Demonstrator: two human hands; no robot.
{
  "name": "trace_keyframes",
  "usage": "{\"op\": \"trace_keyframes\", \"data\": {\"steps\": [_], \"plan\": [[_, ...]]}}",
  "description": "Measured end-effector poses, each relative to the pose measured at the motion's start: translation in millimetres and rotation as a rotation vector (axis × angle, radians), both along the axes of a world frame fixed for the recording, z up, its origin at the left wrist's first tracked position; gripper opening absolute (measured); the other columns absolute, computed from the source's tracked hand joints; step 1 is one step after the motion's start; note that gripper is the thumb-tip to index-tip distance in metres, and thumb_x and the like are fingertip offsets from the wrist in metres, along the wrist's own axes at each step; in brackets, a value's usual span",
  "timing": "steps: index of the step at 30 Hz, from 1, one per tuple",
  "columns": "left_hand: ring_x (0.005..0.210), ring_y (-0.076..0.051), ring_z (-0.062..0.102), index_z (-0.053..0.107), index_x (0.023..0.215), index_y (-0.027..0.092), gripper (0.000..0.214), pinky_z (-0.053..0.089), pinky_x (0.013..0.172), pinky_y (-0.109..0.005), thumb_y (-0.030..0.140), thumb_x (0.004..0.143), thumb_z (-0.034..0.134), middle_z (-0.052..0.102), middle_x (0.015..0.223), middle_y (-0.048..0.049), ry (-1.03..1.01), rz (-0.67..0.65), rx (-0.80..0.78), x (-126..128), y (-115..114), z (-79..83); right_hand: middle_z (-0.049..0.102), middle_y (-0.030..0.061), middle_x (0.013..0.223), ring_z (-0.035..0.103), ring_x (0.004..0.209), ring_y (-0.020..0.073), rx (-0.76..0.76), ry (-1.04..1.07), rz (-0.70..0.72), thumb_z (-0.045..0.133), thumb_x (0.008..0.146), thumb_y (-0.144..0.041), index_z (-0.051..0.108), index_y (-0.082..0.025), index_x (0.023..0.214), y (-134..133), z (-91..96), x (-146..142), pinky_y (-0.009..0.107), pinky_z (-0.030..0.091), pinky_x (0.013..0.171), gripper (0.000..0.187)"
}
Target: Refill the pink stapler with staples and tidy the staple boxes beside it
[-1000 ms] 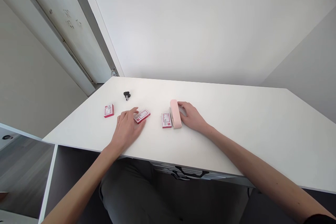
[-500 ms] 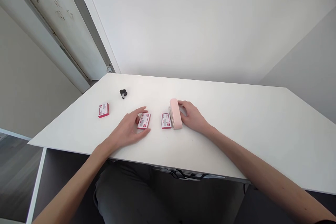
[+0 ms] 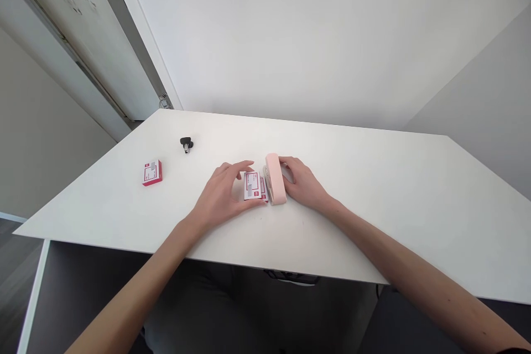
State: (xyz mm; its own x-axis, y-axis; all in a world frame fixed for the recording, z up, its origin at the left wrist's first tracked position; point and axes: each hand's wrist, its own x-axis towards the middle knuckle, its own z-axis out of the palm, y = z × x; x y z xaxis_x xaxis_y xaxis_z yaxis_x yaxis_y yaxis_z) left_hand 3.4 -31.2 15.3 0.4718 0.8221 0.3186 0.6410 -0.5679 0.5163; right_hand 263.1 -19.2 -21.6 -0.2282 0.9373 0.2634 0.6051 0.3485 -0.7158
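A small white and magenta box [image 3: 251,185] sits between the thumb and fingers of my left hand [image 3: 222,193]. It overlaps the left part of a second, similar box [image 3: 264,189], which is mostly hidden by it. Right beside the second box, a pale pink stapler [image 3: 275,180] stands lengthwise, pointing away from me. My right hand [image 3: 305,183] grips the stapler from its right side, fingertips near the far end and thumb along its flank.
A third white and magenta box [image 3: 152,172] lies on the left of the white table [image 3: 365,204]. Behind it is a small black item with a metal tip [image 3: 186,144]. A wall [image 3: 290,38] rises along the table's back edge.
My left hand has carried its box to the right, from apart to overlapping the second box. My right hand stays at the stapler. The view has shifted slightly.
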Motion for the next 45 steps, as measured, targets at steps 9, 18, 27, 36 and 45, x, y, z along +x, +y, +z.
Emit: {"op": "trace_keyframes", "data": {"steps": [9, 18, 27, 36, 45], "plan": [[0.128, -0.032, 0.06, 0.044, 0.152, 0.029, 0.076, 0.047, 0.114, -0.053, 0.063, 0.091, 0.072, 0.055, 0.153, -0.0122, -0.002, 0.034, 0.076, 2, -1, -5.0, 0.067, 0.0065, 0.144, 0.057, 0.136, 0.0299, -0.005, -0.005, 0.005, 0.054, 0.102, -0.034, 0.06, -0.03, 0.14, 1, -0.9, 1, 0.049, 0.051, 0.109, 0.038], [0.156, -0.046, 0.032, 0.045, 0.153, 0.018, 0.066, 0.029, 0.124, -0.068, 0.057, 0.101, 0.051, 0.04, 0.166, -0.0221, 0.195, 0.603, 0.313, -86, -4, -8.3, 0.067, 0.0074, 0.144, 0.057, 0.136, 0.0294, -0.013, 0.003, 0.012, 0.052, 0.103, -0.034, 0.059, -0.029, 0.14, -2, 0.1, 1, 0.05, 0.05, 0.11, 0.038], [0.153, -0.048, 0.034, 0.054, 0.154, 0.023, 0.064, 0.033, 0.12, -0.073, 0.059, 0.102, 0.043, 0.05, 0.162, -0.0168, 0.373, 0.554, 0.093, -124, -25, -7.5, 0.067, 0.008, 0.144, 0.056, 0.137, 0.029, -0.014, 0.009, 0.027, 0.053, 0.103, -0.032, 0.059, -0.027, 0.14, -1, -0.9, 1, 0.048, 0.049, 0.111, 0.038], [0.154, -0.038, 0.036, 0.059, 0.152, 0.027, 0.059, 0.041, 0.122, -0.06, 0.059, 0.104, 0.044, 0.045, 0.162, -0.0148, 0.302, 0.299, 0.014, -105, -15, -7.3, 0.067, 0.0099, 0.145, 0.056, 0.138, 0.0293, -0.021, -0.004, 0.026, 0.051, 0.104, -0.029, 0.059, -0.024, 0.139, -3, 4.9, -1, 0.047, 0.047, 0.113, 0.037], [0.143, -0.031, 0.054, 0.041, 0.162, 0.031, 0.073, 0.044, 0.121, -0.052, 0.062, 0.099, 0.06, 0.057, 0.157, -0.0085, 0.039, 0.207, -0.038, -48, -18, 12.7, 0.068, 0.0102, 0.143, 0.056, 0.137, 0.0298, 0.011, -0.006, 0.038, 0.051, 0.104, -0.026, 0.06, -0.024, 0.138, -1, 5.4, -1, 0.048, 0.049, 0.111, 0.036]]}}
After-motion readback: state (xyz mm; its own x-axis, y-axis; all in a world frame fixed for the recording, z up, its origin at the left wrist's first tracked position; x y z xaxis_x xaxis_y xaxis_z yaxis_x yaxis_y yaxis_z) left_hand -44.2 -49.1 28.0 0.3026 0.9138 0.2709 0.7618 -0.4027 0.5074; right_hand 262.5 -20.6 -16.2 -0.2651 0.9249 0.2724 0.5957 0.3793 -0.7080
